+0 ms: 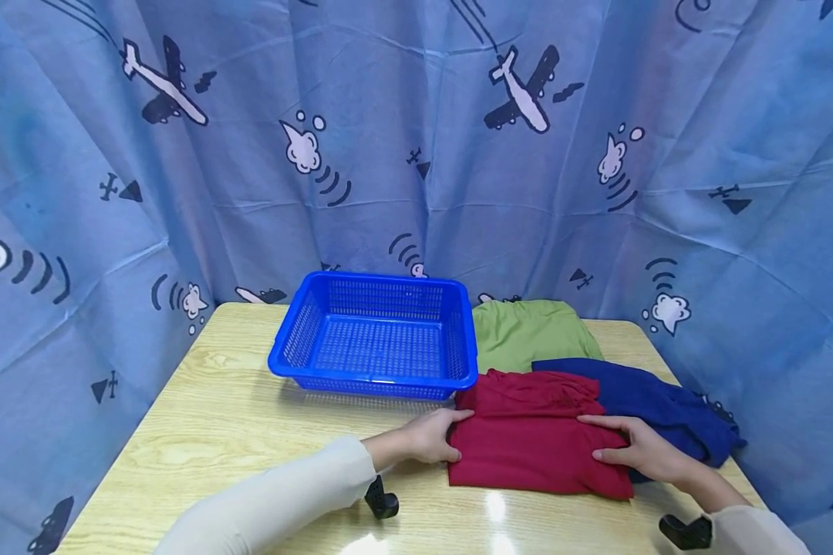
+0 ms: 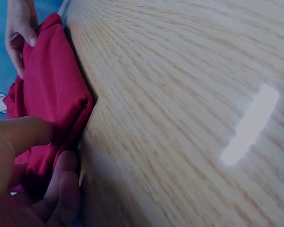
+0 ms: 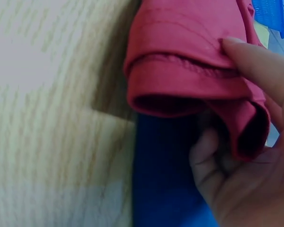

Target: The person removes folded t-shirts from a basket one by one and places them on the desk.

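Note:
A folded red garment (image 1: 527,451) lies on the right half of the table, bunched along its far side. My left hand (image 1: 430,436) grips its left edge, thumb on top and curled fingers at the underside, as the left wrist view shows. At the opposite edge my right hand (image 1: 642,447) pinches the cloth between thumb and fingers. The right wrist view shows stitched hems (image 3: 180,71) with open folds beside the right fingers. Under and behind that edge spreads a dark blue garment (image 1: 655,408).
An upright blue plastic basket (image 1: 372,385) with mesh sides stands at the back middle of the wooden table (image 1: 201,416), its inside bare. Green cloth (image 1: 527,335) lies to its right, behind the red garment. A blue curtain (image 1: 389,154) printed with airplanes hangs around the table.

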`<action>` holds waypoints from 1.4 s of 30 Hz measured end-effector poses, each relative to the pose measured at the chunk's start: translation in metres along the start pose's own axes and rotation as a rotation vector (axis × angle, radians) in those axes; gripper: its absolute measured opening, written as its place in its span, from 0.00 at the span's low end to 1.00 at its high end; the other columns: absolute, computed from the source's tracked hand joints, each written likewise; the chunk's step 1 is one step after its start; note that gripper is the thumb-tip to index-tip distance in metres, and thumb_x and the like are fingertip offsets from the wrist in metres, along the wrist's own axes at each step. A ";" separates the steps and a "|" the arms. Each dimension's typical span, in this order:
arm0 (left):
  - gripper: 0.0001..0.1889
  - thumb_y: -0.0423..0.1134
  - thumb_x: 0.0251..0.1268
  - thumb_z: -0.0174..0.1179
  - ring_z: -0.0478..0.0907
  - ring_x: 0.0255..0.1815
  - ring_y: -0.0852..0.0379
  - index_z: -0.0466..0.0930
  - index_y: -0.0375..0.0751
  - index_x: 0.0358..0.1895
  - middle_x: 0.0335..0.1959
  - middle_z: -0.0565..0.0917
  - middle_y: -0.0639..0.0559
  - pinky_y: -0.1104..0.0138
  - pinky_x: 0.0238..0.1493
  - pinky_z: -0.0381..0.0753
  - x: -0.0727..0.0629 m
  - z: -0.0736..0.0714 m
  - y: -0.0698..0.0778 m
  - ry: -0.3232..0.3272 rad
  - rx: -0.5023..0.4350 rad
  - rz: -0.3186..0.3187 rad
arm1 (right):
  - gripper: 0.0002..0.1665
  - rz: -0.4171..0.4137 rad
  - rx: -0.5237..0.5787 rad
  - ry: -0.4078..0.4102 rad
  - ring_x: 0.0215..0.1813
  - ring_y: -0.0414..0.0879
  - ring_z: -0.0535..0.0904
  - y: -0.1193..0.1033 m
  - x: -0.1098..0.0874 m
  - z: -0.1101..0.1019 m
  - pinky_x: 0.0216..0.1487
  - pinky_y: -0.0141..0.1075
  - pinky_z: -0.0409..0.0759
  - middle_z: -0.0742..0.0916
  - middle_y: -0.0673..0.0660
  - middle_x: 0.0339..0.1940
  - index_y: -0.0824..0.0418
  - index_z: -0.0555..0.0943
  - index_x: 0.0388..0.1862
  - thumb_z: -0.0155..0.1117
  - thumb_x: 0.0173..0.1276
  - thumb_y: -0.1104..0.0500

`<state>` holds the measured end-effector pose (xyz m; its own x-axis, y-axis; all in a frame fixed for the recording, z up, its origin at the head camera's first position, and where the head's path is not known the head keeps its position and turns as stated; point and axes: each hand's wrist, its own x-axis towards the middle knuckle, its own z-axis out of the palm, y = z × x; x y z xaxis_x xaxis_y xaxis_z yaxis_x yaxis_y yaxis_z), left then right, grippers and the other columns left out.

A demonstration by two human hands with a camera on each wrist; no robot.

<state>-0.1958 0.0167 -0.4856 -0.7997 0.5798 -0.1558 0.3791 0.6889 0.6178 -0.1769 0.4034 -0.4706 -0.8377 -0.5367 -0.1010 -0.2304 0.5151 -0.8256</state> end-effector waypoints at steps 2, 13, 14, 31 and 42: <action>0.42 0.35 0.52 0.73 0.74 0.69 0.52 0.69 0.48 0.75 0.68 0.78 0.44 0.67 0.65 0.74 0.000 0.002 0.000 0.005 0.026 -0.004 | 0.34 -0.001 -0.053 0.012 0.58 0.17 0.71 -0.001 0.000 0.000 0.51 0.25 0.80 0.79 0.71 0.65 0.72 0.70 0.71 0.66 0.70 0.62; 0.42 0.38 0.51 0.73 0.74 0.67 0.56 0.70 0.49 0.74 0.69 0.77 0.46 0.70 0.63 0.75 0.004 0.007 0.000 0.024 0.059 0.043 | 0.35 0.061 -0.018 0.005 0.56 0.18 0.73 0.000 -0.011 -0.005 0.50 0.26 0.81 0.78 0.67 0.66 0.72 0.68 0.72 0.66 0.71 0.60; 0.42 0.38 0.51 0.73 0.74 0.68 0.55 0.70 0.49 0.74 0.69 0.77 0.46 0.69 0.64 0.75 0.004 0.008 0.000 0.025 0.059 0.048 | 0.35 0.060 0.000 -0.003 0.56 0.20 0.75 0.000 -0.012 -0.006 0.49 0.27 0.82 0.79 0.61 0.66 0.73 0.68 0.73 0.65 0.71 0.61; 0.34 0.36 0.60 0.69 0.75 0.58 0.55 0.73 0.42 0.71 0.64 0.79 0.43 0.67 0.67 0.71 -0.007 0.001 -0.003 -0.005 -0.222 0.059 | 0.28 0.138 -0.141 0.050 0.42 0.28 0.82 -0.017 -0.022 -0.020 0.38 0.31 0.83 0.77 0.81 0.63 0.77 0.71 0.68 0.59 0.76 0.60; 0.20 0.30 0.67 0.58 0.84 0.52 0.43 0.77 0.29 0.61 0.58 0.82 0.37 0.72 0.47 0.82 -0.020 -0.016 -0.025 0.013 -0.382 0.115 | 0.23 0.208 -0.390 0.266 0.41 0.32 0.82 -0.046 -0.008 -0.011 0.35 0.30 0.80 0.86 0.68 0.57 0.66 0.80 0.61 0.64 0.74 0.54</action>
<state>-0.1965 -0.0190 -0.4860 -0.7691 0.6363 -0.0609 0.2676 0.4070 0.8734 -0.1647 0.3915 -0.4263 -0.9708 -0.2337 -0.0548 -0.1702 0.8311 -0.5295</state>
